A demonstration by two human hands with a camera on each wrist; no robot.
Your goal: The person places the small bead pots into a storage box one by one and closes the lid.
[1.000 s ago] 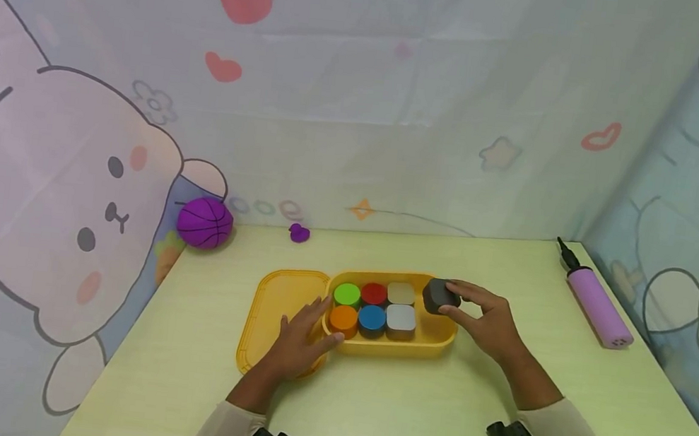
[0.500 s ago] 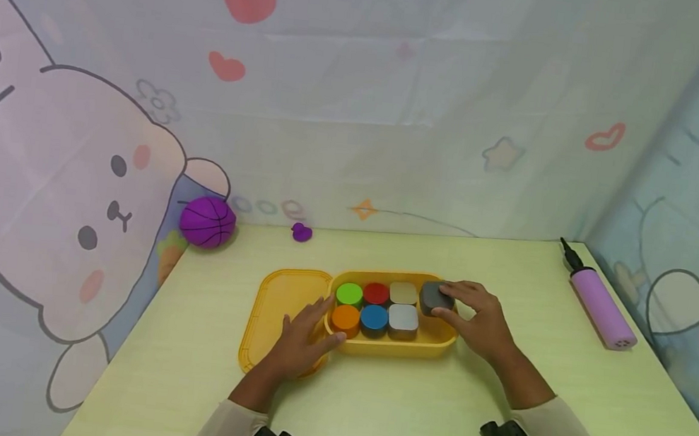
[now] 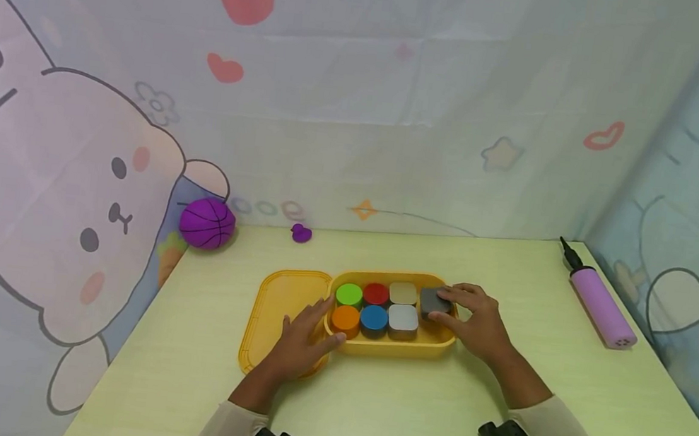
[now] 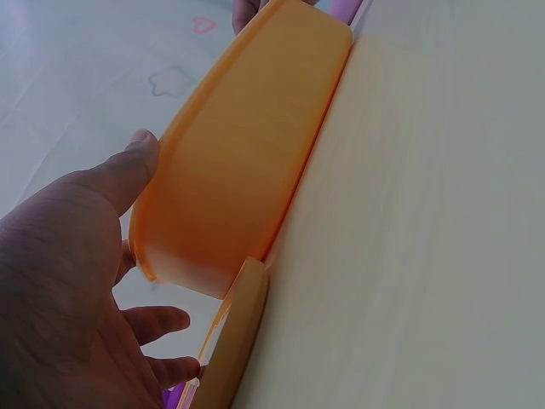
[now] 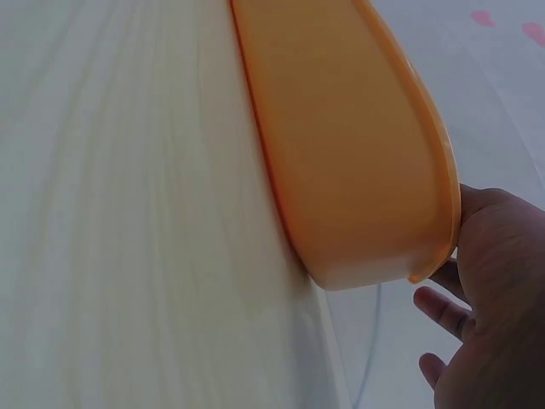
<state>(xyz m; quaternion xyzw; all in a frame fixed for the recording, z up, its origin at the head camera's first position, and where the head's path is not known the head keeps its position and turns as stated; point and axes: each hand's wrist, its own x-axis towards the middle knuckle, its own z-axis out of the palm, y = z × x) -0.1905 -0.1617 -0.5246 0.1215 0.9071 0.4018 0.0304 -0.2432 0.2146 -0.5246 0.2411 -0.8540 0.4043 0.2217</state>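
A yellow box [image 3: 396, 351] stands on the table. In it sit a green [image 3: 350, 295], a red [image 3: 376, 294], an orange [image 3: 345, 319] and a blue [image 3: 374, 318] round piece, plus beige [image 3: 403, 293] and white [image 3: 403, 319] rounded-square ones. My right hand [image 3: 482, 324] pinches a dark grey rounded-square block [image 3: 432, 302] between thumb and fingers, inside the box's right end. Whether the block touches the bottom is hidden. At the box's left end my left hand [image 3: 296, 346] rests with spread fingers, thumb on the near corner. Both wrist views show the box's outer wall [image 4: 238, 145].
A yellow lid [image 3: 279, 303] lies left of the box, partly under my left hand. Farther back are a purple ball [image 3: 207, 223] and a small purple duck [image 3: 301, 233]. A purple hand pump [image 3: 602, 306] lies at the right. A printed cloth hangs behind.
My right hand has brought the dark grey block down and slightly left, from above the box's right rim into its right end. The left hand has stayed at the box's left end.
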